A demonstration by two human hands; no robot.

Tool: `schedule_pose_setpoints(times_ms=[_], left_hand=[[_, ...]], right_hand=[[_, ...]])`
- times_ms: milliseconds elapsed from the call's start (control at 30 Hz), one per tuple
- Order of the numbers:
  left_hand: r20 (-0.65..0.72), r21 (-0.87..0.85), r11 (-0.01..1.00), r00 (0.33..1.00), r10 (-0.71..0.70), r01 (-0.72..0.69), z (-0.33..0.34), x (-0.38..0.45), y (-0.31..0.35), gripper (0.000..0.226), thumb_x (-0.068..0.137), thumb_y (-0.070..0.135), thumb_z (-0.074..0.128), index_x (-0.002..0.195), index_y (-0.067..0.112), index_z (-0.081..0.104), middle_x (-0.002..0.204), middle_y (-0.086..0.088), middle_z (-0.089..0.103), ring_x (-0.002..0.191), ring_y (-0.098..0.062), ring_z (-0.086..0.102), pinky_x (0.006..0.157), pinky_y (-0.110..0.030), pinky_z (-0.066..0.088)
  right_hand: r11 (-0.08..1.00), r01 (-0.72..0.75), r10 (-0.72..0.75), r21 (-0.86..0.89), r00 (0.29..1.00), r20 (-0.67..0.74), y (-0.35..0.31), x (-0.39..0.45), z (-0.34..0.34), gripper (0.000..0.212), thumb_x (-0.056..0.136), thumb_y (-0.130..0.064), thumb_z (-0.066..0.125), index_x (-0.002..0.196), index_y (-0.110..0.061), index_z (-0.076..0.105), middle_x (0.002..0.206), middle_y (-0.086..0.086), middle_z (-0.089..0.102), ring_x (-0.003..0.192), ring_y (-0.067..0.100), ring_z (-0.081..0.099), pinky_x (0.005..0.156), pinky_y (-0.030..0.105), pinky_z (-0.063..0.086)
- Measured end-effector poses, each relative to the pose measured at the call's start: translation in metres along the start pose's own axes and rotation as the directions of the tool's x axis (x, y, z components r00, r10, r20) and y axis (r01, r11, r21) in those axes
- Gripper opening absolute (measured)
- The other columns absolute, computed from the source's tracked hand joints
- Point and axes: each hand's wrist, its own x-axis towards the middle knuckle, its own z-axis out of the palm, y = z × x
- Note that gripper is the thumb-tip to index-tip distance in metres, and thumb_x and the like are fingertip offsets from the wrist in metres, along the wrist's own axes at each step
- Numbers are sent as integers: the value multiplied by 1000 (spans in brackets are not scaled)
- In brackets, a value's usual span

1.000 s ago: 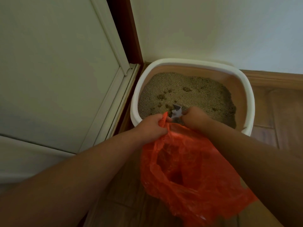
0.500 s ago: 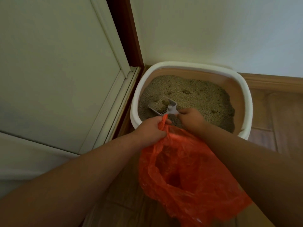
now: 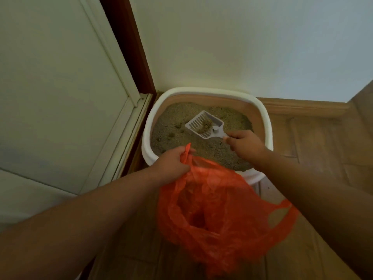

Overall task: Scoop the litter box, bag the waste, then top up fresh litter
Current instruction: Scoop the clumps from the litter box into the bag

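Observation:
A white-rimmed litter box (image 3: 264,116) with tan inner walls sits in the room corner, filled with grey-brown litter (image 3: 175,116). My right hand (image 3: 245,145) grips the handle of a pale slotted scoop (image 3: 198,123), which is lifted over the litter with a couple of clumps in it. Several more clumps lie in the litter left of the scoop. My left hand (image 3: 171,164) holds one edge of an orange plastic bag (image 3: 218,215), open and hanging in front of the box's near rim.
A pale door (image 3: 60,93) with a dark red-brown frame (image 3: 129,43) stands to the left of the box. A white wall (image 3: 242,43) and wooden skirting (image 3: 302,107) run behind it. Wooden floor (image 3: 314,146) lies to the right.
My right hand has raised the scoop out of the litter and moved it back and right, now carrying clumps. The bag's mouth has opened wider, with a handle loop showing at the right.

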Motion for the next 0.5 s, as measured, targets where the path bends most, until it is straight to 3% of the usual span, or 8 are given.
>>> schedule_pose_setpoints(times_ms=[133,300,500], left_hand=[[6,25,999,1000,28,-28,0,-2,5,53,88,5,68,134,31,62,106,5,75,89,-10,76,86,-38,63],[3,48,997,998,55,-55,-5,-8,7,53,86,4,68,130,33,63,105,5,75,84,-8,75,82,-36,64],[-4,36,997,998,61,-61,-9,-11,3,44,84,-2,67,112,32,71,100,-3,77,84,-18,77,81,-45,65]], right_hand=[[1000,-11,11,-6,1000,-16,1,-11,-8,29,102,-29,60,128,-19,69,79,1,63,69,14,55,62,30,43],[999,13,-13,-49,1000,0,1,-21,-9,27,103,-29,59,126,-23,71,67,0,55,61,15,48,60,32,39],[999,4,-4,-49,1000,12,-3,-26,-9,31,102,-29,60,130,-20,69,71,1,57,63,15,49,57,28,40]])
